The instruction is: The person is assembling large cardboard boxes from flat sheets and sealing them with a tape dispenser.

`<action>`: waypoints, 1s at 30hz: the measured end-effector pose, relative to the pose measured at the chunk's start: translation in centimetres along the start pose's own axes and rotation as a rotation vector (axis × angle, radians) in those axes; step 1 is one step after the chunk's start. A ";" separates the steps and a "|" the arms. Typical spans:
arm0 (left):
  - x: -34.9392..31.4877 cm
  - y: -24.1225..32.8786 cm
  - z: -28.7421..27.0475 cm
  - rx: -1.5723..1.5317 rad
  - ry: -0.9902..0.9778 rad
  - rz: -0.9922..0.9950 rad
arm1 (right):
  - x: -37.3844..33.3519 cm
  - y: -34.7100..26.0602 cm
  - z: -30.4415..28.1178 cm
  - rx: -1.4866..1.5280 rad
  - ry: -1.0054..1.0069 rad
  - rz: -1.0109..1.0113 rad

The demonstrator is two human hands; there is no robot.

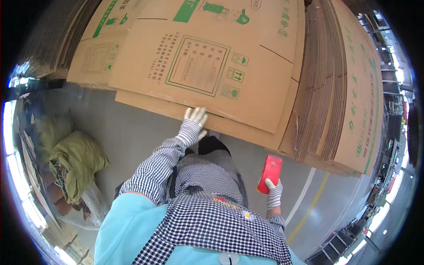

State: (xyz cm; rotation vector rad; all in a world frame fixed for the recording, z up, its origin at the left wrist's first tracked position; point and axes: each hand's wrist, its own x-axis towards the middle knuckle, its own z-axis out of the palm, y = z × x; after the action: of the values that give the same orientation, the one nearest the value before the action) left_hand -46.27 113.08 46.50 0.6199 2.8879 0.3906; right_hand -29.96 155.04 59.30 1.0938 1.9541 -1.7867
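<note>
Left hand (194,117) spread flat on a flattened cardboard box (198,66) – right hand (274,192) gripping a red phone (270,172)

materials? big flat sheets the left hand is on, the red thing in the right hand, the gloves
Flat sheets: corrugated cardboard, matte brown with green print; fluted edges show in the stack beside them.
Red thing: looks like smooth, slightly glossy plastic, maybe a phone case; not certain.
Gloves on left hand and right hand: knit fabric, white with striped cuffs.

left hand (194,118) fingertips under cardboard sheets (207,62) | sheets cut off top
</note>
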 end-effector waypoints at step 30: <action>17.1 -16.3 -18.1 -2.191 0.083 -0.455 | 19.3 -37.6 38.8 -0.004 -0.962 -0.105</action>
State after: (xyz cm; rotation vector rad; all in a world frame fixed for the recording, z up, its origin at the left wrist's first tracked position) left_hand -71.71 101.98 57.27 -0.4507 0.9641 2.5027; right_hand -79.51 127.07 66.43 0.0376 1.4006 -1.8361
